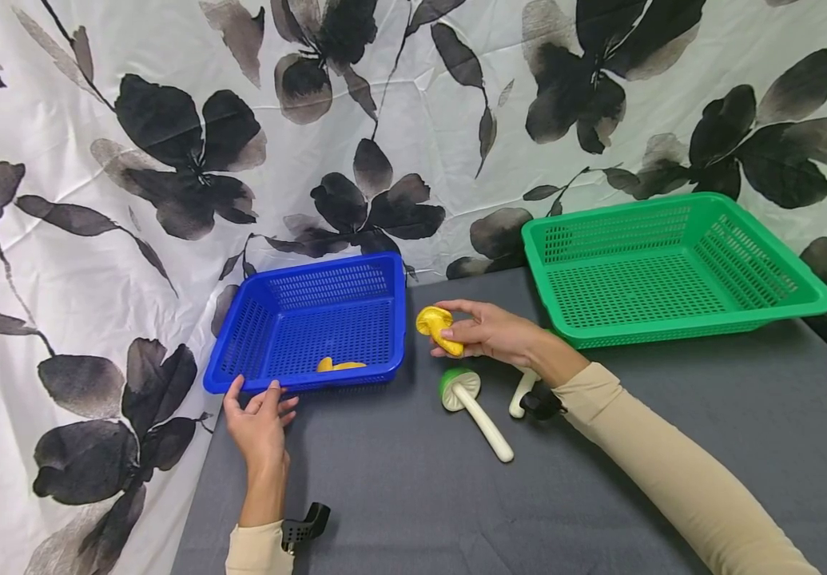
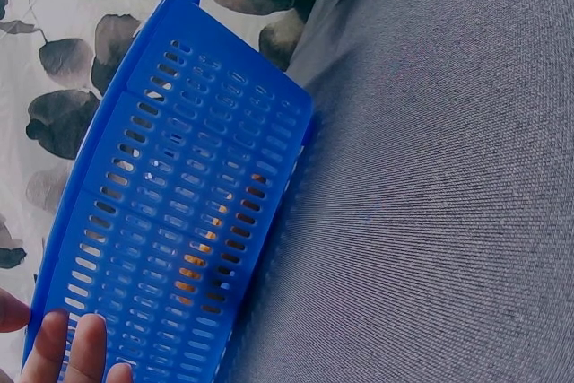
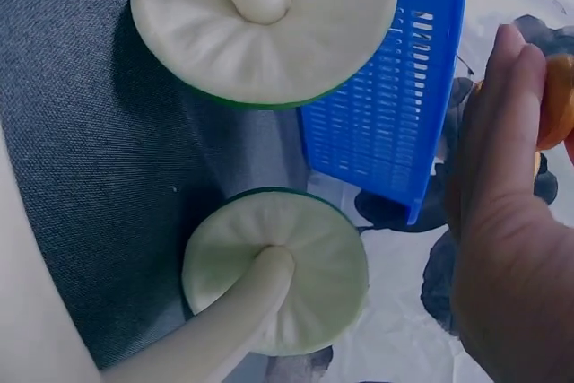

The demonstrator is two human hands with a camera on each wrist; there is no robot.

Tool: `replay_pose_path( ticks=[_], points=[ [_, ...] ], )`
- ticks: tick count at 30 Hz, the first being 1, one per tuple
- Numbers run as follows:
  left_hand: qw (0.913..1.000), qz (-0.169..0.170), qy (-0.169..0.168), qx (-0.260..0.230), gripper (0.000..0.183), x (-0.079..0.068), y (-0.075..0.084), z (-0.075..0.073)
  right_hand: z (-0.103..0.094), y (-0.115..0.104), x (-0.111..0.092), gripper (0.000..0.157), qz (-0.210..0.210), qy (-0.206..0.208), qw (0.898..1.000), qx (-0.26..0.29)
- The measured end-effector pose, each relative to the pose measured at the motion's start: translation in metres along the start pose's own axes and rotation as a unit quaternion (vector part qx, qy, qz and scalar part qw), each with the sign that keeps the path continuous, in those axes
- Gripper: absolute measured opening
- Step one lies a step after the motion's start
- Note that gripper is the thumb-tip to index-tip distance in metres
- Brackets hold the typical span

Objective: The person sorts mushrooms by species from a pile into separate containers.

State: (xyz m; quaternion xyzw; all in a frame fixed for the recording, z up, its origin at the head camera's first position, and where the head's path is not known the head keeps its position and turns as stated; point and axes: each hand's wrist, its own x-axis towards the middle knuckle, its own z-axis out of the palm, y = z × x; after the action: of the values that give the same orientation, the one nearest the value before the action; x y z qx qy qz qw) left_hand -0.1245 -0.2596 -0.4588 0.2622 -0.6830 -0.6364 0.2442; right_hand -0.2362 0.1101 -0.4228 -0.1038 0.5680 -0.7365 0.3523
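Note:
My right hand [image 1: 488,329] pinches a yellow toy mushroom [image 1: 436,326] just right of the blue basket [image 1: 305,382], a little above the table. My left hand [image 1: 258,427] holds the basket's near rim at its left corner; in the left wrist view its fingers [image 2: 87,347] lie against the slotted outer wall. Inside the basket, near the front wall, lies a yellow piece [image 1: 341,365], partly hidden by the rim. Below my right hand, a green-capped toy mushroom [image 1: 483,423] with a white stem rests on the table. A second one [image 3: 278,284] is mostly covered by my right forearm in the head view.
A larger green basket [image 1: 679,279] stands at the back right with nothing in it. Grey cloth [image 1: 384,495] covers the table. Behind it hangs a white curtain [image 1: 456,160] with dark flowers, close to both baskets.

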Motion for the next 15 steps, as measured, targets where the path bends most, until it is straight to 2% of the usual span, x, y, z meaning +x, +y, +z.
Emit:
replay_pose_path(
  ticks=[5,12,15],
  points=[
    [1.0000,0.000,0.001,-0.006,0.071,-0.0001,0.0002,0.0007,0.0024,-0.0030,-0.0023,0.068,-0.020,0.012,1.000,-0.016],
    [1.0000,0.000,0.003,-0.006,0.071,0.0000,0.0004,0.0007,0.0026,-0.0046,-0.0044,0.070,-0.026,0.005,1.000,0.010],
    [1.0000,-0.001,0.004,-0.001,0.071,0.0000,0.0002,0.0006,0.0034,-0.0043,-0.0033,0.072,-0.025,0.014,1.000,0.001]
  ],
)
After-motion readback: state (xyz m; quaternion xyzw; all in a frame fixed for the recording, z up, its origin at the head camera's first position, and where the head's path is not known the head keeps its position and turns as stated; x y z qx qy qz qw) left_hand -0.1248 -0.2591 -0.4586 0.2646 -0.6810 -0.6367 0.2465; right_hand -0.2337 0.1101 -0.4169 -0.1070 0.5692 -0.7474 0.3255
